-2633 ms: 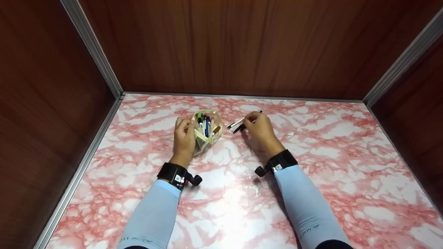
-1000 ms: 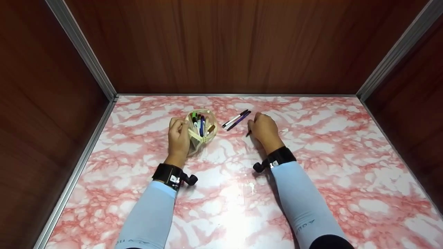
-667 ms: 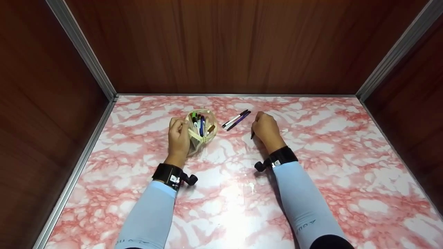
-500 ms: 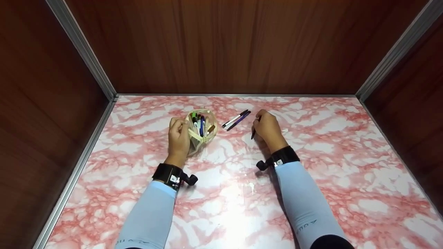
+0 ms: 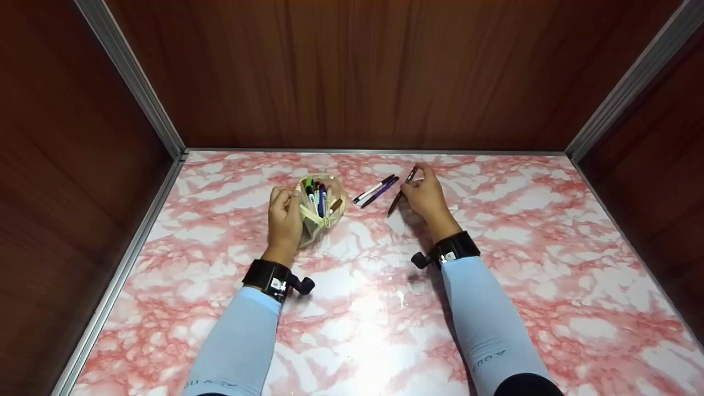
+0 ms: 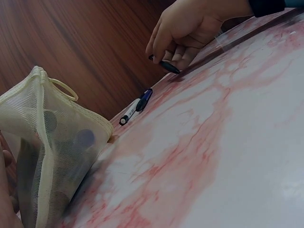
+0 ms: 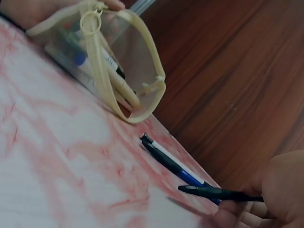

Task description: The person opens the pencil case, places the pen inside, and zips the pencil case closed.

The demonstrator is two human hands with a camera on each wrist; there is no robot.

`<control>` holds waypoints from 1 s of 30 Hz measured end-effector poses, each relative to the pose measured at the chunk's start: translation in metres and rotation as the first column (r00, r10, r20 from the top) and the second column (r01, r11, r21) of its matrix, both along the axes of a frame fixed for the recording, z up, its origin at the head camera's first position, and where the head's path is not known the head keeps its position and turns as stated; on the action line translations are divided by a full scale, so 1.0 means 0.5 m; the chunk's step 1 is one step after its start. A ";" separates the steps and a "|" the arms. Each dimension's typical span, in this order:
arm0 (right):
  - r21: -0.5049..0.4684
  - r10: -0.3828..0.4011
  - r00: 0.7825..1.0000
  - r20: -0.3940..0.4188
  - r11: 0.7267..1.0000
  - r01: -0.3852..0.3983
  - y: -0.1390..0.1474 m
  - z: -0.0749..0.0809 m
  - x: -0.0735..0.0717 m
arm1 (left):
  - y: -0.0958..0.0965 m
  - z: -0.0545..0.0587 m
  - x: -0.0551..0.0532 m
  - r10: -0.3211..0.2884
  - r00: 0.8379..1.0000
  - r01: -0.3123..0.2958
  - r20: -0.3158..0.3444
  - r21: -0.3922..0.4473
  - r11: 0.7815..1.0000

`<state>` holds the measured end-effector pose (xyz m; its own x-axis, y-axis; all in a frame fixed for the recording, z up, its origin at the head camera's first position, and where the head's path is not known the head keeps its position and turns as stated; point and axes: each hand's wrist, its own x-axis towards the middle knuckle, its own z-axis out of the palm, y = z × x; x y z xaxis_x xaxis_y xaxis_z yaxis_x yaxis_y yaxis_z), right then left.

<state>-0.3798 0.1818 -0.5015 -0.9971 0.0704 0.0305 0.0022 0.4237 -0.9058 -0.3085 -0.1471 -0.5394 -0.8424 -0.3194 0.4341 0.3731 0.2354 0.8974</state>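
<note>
My left hand [image 5: 285, 216] pinches the side of a yellowish mesh pencil pouch [image 5: 312, 234], whose zipped mouth gapes open. Several pens and markers [image 5: 322, 203] stand inside it, with green, blue and brown caps showing. My right hand [image 5: 428, 196] holds a dark pen [image 5: 395, 203] slantwise between thumb and fingers, low over the table. In the right wrist view the same dark pen [image 7: 209, 192] juts out past the fingertips. Left of that hand, a white pen [image 5: 371, 191] and a purple pen [image 5: 380, 192] lie side by side on the table.
The table [image 5: 352, 308] has a red-and-white marbled top with a bright glare near the front. Dark wood panels [image 5: 352, 71] rise at the back and both sides, with metal strips along their joints.
My right hand has moved off the white and purple pens to the right, with the dark pen now in its fingers and more of it showing. My left hand keeps its hold on the pouch.
</note>
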 end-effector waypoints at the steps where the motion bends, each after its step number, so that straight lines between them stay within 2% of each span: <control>1: -0.027 0.006 1.000 0.001 1.000 -0.006 -0.004 0.001 0.000 | 0.000 0.000 0.001 0.000 1.000 0.000 -0.003 0.001 1.000; 8: -0.212 0.017 0.999 -0.032 0.977 -0.024 -0.038 0.013 0.004 | -0.002 -0.003 -0.002 -0.014 1.000 0.015 -0.019 0.029 0.999; 13: -0.360 0.010 0.999 -0.039 0.933 -0.023 -0.068 0.025 0.013 | -0.001 -0.003 -0.002 -0.017 1.000 0.017 -0.011 0.033 0.999; 17: -0.432 0.017 0.999 -0.035 0.901 -0.031 -0.100 0.029 0.024 | -0.001 -0.003 -0.003 -0.023 1.000 0.022 0.007 0.031 0.999; 24: -0.475 0.046 0.994 -0.095 0.876 -0.086 -0.161 0.026 0.040 | -0.002 -0.004 -0.002 -0.024 1.000 0.024 -0.003 0.035 0.999; 30: -0.442 0.078 0.989 -0.125 0.888 -0.126 -0.207 0.030 0.049 | -0.003 -0.003 -0.004 -0.023 0.999 0.024 -0.049 0.021 0.999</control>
